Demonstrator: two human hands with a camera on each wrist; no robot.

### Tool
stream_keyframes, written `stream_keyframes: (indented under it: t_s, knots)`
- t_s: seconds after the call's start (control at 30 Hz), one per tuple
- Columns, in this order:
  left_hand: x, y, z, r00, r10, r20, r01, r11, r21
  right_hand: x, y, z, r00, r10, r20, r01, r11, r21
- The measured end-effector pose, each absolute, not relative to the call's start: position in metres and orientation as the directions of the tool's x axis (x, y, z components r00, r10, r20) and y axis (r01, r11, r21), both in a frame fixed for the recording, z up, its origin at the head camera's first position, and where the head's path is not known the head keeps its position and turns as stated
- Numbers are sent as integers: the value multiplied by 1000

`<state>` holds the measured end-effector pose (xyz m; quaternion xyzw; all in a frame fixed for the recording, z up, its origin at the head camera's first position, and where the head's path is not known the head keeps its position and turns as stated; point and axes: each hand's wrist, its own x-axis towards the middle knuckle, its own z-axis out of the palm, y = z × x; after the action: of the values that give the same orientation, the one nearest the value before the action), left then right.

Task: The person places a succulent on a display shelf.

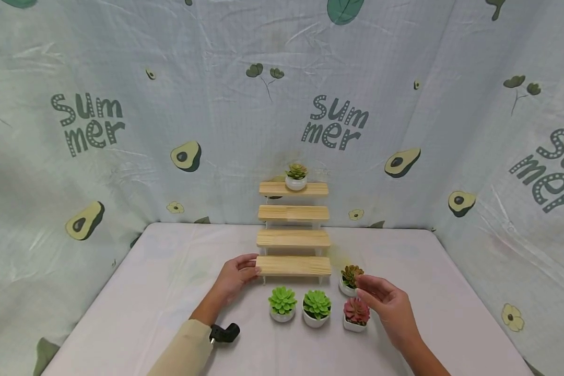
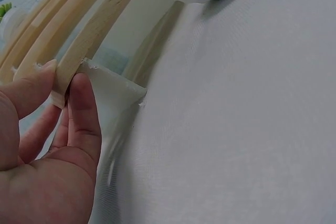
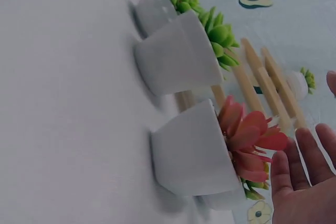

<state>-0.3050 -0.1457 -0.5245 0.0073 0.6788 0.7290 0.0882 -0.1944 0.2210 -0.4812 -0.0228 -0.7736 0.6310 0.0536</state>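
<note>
My left hand (image 1: pixel 232 279) pinches the left end of the bottom step of a wooden tiered stand (image 1: pixel 293 266), thumb on top and fingers beneath, as the left wrist view shows up close. My right hand (image 1: pixel 389 305) hovers with loosely bent fingers beside a brownish-green potted succulent (image 1: pixel 351 274), fingertips overlapping it in the head view. Just in front is a red succulent (image 1: pixel 356 311) in a white pot, its leaves close to the fingers (image 3: pixel 281 174) in the right wrist view. To its left stand two bright green succulents, one in a rounder pot (image 1: pixel 317 305), the other smaller (image 1: pixel 282 303).
Another succulent (image 1: pixel 296 177) in a white pot stands on the stand's top step. A white cloth covers the table (image 1: pixel 178 271). Printed fabric (image 1: pixel 244 120) with avocados and lettering hangs behind and at the sides. A black strap piece (image 1: pixel 225 333) sticks out from the left wrist.
</note>
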Motion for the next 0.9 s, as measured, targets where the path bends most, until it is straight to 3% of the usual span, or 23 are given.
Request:
stream_keyframes:
  t_s: [0.3, 0.9]
  knots:
    - [-306, -146, -525, -984, 133, -119, -129, -69, 989, -182, 219, -489, -990, 140, -20, 54, 241, -969]
    - [-307, -144, -526, -984, 123, -131, -142, -80, 987, -168, 227, -515, -977, 119, -178, 199, 192, -961]
